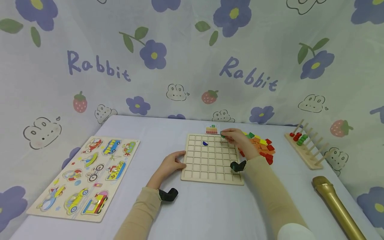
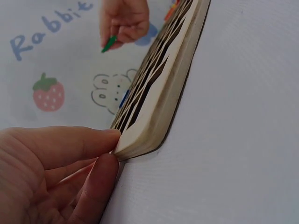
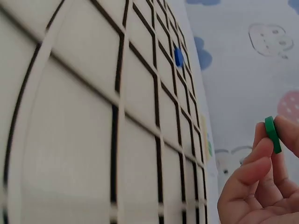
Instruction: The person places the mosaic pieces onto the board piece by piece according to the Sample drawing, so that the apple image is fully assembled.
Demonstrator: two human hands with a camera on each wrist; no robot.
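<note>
A square wooden grid board [image 1: 213, 159] lies in front of me, with a small blue half-round piece [image 1: 205, 143] in a cell of its upper rows. My left hand [image 1: 169, 163] holds the board's left edge; in the left wrist view the index fingertip and thumb meet at that edge. Over the board's far right corner, my right hand [image 1: 237, 139] pinches a small green piece [image 3: 272, 134] between thumb and fingers. Behind the board lies a small pattern card [image 1: 212, 129] showing coloured cells. To the right of the right hand spreads a pile of red, orange, yellow and green pieces [image 1: 264, 146].
On the left lies a wooden vehicle puzzle board [image 1: 84, 178]. A peg stand [image 1: 309, 151] with red and green beads is at the right, and a gold microphone [image 1: 337, 206] lies nearer me. A printed rabbit-and-flower cloth [image 1: 192, 66] hangs behind the table.
</note>
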